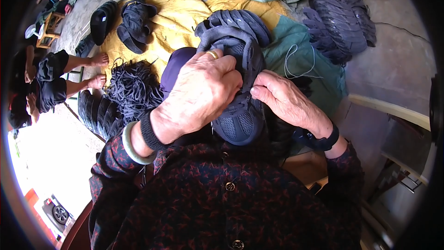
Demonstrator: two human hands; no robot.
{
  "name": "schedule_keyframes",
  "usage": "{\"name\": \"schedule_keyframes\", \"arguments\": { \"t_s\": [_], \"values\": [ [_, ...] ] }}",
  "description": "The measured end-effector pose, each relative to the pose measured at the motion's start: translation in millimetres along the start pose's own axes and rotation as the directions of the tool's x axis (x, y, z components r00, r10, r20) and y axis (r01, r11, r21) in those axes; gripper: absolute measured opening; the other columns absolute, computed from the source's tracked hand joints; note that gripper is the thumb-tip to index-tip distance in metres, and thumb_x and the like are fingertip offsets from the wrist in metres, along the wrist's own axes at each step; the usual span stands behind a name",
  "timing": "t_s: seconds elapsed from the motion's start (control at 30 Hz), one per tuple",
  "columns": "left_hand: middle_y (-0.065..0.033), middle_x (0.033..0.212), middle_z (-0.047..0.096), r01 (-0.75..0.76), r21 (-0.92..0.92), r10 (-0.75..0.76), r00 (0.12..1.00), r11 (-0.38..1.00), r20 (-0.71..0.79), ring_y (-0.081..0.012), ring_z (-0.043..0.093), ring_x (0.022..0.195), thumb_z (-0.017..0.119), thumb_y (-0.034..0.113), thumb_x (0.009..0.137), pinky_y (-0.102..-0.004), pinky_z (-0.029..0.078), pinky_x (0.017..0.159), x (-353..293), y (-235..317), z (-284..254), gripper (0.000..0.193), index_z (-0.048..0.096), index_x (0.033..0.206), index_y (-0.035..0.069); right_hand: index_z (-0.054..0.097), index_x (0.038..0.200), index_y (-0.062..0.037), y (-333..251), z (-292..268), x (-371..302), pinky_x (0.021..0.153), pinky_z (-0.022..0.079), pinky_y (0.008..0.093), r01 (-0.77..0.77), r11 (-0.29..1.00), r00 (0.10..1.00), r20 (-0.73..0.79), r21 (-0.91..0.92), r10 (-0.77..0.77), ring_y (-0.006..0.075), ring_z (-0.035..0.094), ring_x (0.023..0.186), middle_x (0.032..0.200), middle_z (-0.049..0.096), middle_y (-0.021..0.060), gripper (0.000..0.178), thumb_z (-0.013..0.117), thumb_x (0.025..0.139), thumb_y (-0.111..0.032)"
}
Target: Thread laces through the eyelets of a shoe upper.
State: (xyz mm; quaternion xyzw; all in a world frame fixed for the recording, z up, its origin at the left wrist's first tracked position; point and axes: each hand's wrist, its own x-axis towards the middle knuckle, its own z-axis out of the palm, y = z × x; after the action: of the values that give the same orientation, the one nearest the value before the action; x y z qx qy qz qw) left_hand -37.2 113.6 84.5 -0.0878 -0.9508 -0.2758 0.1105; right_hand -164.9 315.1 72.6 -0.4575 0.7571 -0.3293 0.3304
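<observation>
A dark navy shoe upper (238,127) with a mesh toe lies in front of my body, its toe toward me and its padded collar facing away. My left hand (201,90), with a ring on one finger, is closed over the left side of the shoe's opening. Its fingertips curl down near the tongue, and what they pinch is hidden. My right hand (286,99) is closed with thumb and forefinger pinched at the right edge of the lacing area. A lace (238,106) crosses the front of the shoe, below my left fingers.
A tangled pile of dark laces (134,85) lies left. Stacked shoe uppers (340,18) sit far right, with more (247,23) just beyond my hands. Yellow sheeting (180,11) and green sheeting (319,71) cover the floor. A white cord (289,62) lies right. Another person's bare feet (98,81) show left.
</observation>
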Motion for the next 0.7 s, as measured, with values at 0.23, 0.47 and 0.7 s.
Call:
{"name": "schedule_keyframes", "arguments": {
  "t_s": [0.23,0.47,0.7],
  "values": [
    [-0.0102,0.092,0.064,0.332,0.418,-0.279,0.942,0.846,-0.184,-0.0317,0.066,0.091,0.076,0.009,0.076,-0.0421,0.055,0.078,-55.8,-53.2,-79.4,0.016,0.068,0.09,0.009,0.058,0.1,0.0027,2.2,-17.2,-0.6,0.084,0.051,0.0414,-0.062,0.984,0.988,0.152,0.165,0.037,0.0343,0.066,0.093,0.094,0.066,0.0155,0.026,0.055,0.104,-0.023],
    [-0.0165,0.093,0.068,0.795,0.524,-0.756,0.538,0.307,-0.373,-0.0343,0.068,0.084,0.073,0.018,0.082,-0.0421,0.054,0.076,-270.0,-222.0,-173.6,0.019,0.069,0.092,0.002,0.06,0.102,0.0014,-5.3,-26.9,5.7,0.084,0.051,0.0379,-0.067,0.983,0.976,0.215,0.173,0.028,0.0279,0.067,0.089,0.093,0.068,0.013,0.026,0.052,0.105,-0.023],
    [-0.0131,0.1,0.071,0.736,0.374,-0.747,0.648,0.564,-0.148,-0.0284,0.07,0.086,0.067,0.011,0.089,-0.0391,0.054,0.08,-213.2,-164.2,-75.1,0.016,0.07,0.103,0.005,0.057,0.103,-0.0034,-10.0,-33.4,4.2,0.081,0.049,0.0307,-0.079,0.991,0.995,0.071,0.111,0.072,0.0138,0.058,0.085,0.09,0.06,0.0056,0.008,0.054,0.101,-0.01]
  ]
}}
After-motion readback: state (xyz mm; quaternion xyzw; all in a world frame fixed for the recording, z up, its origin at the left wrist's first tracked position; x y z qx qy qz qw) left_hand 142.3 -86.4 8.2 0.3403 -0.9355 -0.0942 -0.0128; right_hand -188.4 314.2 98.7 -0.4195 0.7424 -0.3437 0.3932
